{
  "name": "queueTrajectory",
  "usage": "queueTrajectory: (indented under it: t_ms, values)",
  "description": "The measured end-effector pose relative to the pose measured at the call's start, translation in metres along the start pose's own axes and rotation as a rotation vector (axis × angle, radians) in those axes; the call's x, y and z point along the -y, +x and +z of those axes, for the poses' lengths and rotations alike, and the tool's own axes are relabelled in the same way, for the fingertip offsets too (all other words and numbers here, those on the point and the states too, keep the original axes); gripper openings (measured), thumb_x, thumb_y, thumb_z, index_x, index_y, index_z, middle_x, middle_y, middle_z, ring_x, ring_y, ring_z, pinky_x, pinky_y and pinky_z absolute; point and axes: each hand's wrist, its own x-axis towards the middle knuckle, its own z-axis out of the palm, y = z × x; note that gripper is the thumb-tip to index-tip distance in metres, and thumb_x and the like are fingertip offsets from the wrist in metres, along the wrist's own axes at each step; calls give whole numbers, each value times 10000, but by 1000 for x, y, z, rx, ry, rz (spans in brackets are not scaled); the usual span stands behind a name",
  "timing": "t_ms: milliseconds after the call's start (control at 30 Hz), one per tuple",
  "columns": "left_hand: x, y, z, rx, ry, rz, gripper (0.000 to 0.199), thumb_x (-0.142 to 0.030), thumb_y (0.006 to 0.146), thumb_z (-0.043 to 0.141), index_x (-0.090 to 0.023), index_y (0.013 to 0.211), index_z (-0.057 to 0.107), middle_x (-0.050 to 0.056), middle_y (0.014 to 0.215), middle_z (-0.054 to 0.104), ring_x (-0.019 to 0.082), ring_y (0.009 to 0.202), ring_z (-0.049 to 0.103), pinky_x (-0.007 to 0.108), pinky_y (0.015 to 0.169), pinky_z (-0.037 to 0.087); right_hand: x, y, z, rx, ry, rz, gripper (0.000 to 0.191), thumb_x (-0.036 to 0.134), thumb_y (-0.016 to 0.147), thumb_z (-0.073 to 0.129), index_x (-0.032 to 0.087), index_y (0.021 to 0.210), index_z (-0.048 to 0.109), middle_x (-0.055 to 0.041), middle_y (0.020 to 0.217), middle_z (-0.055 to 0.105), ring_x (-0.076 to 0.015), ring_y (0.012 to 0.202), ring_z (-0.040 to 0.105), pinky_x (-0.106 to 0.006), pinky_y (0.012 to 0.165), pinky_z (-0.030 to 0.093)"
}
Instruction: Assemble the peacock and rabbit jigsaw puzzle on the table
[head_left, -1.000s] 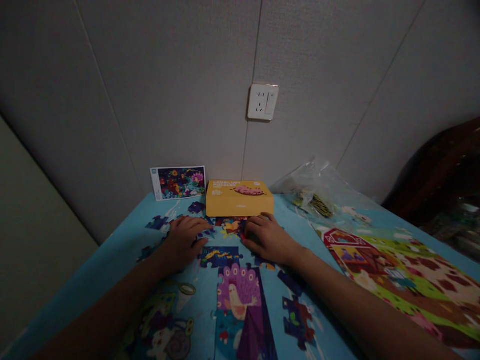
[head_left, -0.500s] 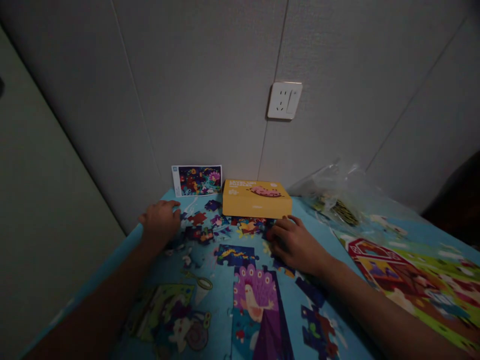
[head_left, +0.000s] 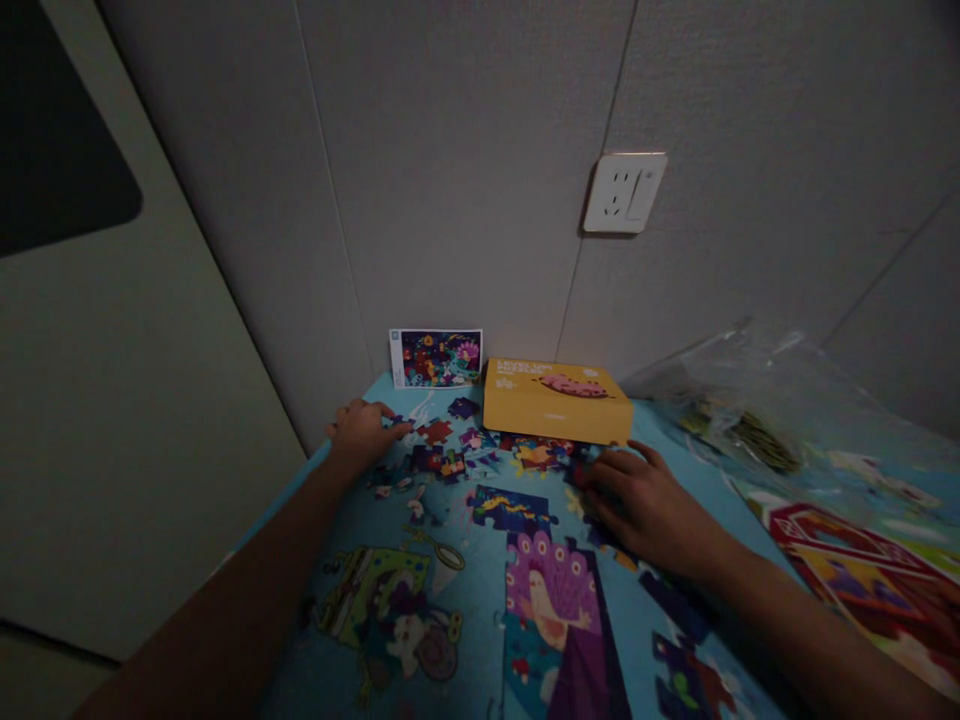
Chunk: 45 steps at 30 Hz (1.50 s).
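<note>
Puzzle surface: pieces loose and joined, both my hands among them

The loose pieces (head_left: 452, 465) lie in a scatter at the far left of the work area, a red piece (head_left: 435, 431) and a dark blue piece (head_left: 463, 407) among them. My left hand (head_left: 362, 432) is at the left edge of this scatter, palm down, fingers partly spread, thumb and forefinger apart. My right hand (head_left: 649, 500) lies low on the other side, fingers loosely bent, tips at a dark piece with a red patch (head_left: 580, 474). In this dim light I cannot tell whether either hand grips a piece or merely touches it.

Between my hands, a colourful cluster (head_left: 536, 457) lies just in front of the yellow box (head_left: 559, 418). Nearer me is a dark blue section with a yellow figure (head_left: 514, 508), and nearer still a peacock section (head_left: 551, 625), laid flat. Right of the peacock, 1 dark strip (head_left: 675, 605) and a blue and red-brown group (head_left: 686, 675) lie near my right forearm.

All rest on a light blue table surface (head_left: 480, 610) printed with cartoon figures. A picture card (head_left: 441, 360) leans upright against the wall, left of the box. To the right are a clear plastic bag (head_left: 757, 420) and a farm picture (head_left: 862, 575). A white socket plate (head_left: 625, 193) is fixed to the wall above.
</note>
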Motion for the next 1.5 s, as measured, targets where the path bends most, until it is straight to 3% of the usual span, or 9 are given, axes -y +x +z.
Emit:
queueTrajectory:
  t_ms: [333, 467, 533, 633, 867, 1000, 1100, 1300, 1500]
  values:
    - [-6, -4, 1, -28, -45, 87, 346, -533, 771, 616, -205, 835, 703, 150, 1147, 602, 397, 1163, 483, 551, 904, 401, 0, 0, 3, -6, 9, -10, 188, 244, 931, 463, 212, 967, 645, -58, 881, 647, -215, 888, 625, -555, 1035, 279]
    - [-12, -12, 2, -58, -147, 423, 311, -490, 814, 622, -229, 972, 680, 84, 1142, 615, 300, 1124, 514, 461, 945, 394, 1, 1, 2, -10, 18, -6, 178, 246, 933, 467, 209, 929, 641, -53, 875, 644, -213, 880, 628, -560, 1033, 277]
    - [-15, -16, 2, -18, -166, 623, 355, -552, 787, 650, -236, 945, 680, 66, 1128, 615, 284, 1103, 518, 448, 936, 387, 2, 1, 2, -12, 21, -9, 174, 240, 932, 468, 208, 924, 640, -48, 864, 643, -211, 878, 628, -559, 1033, 276]
    - [-17, -23, 1, 24, -152, 756, 436, -636, 707, 696, -223, 844, 671, 59, 1097, 609, 286, 1069, 514, 448, 905, 382, 3, 1, 2, -12, 27, -14, 175, 229, 931, 466, 209, 925, 640, -46, 860, 645, -209, 879, 628, -558, 1032, 278]
    - [-14, -27, -3, 120, -149, 814, 402, -554, 737, 707, -213, 938, 639, 77, 1138, 584, 289, 1072, 503, 448, 906, 384, 4, 1, 2, -5, 16, -8, 182, 231, 934, 464, 200, 937, 642, -57, 879, 647, -216, 895, 627, -564, 1035, 277]
    - [-13, -26, 1, 79, -172, 865, 135, -300, 823, 622, -220, 932, 630, 71, 1145, 588, 274, 1095, 498, 445, 926, 386, 6, 0, -1, 3, 16, 5, 185, 234, 932, 469, 201, 931, 651, -61, 900, 649, -212, 898, 626, -551, 1046, 273]
    - [-17, -26, 5, 26, -204, 858, 229, -125, 826, 494, -221, 981, 632, 71, 1146, 603, 252, 1094, 510, 434, 928, 397, 7, 1, -3, 17, 15, 9, 180, 227, 927, 473, 199, 932, 650, -63, 901, 648, -218, 916, 620, -544, 1041, 280]
    - [-36, -40, 17, -19, -205, 950, 435, -488, 844, 613, -237, 1200, 609, 109, 1267, 567, 301, 1171, 481, 484, 990, 372, 9, 4, -2, 21, 25, 8, 187, 218, 926, 459, 193, 904, 642, -58, 891, 637, -216, 907, 609, -542, 1026, 283]
    - [-45, -46, 26, 13, -243, 949, 355, -449, 778, 714, -230, 1040, 620, 83, 1223, 602, 293, 1162, 497, 466, 991, 380, 9, 4, 1, -6, 36, 2, 175, 213, 916, 468, 201, 914, 643, -62, 904, 638, -220, 906, 600, -525, 1009, 297]
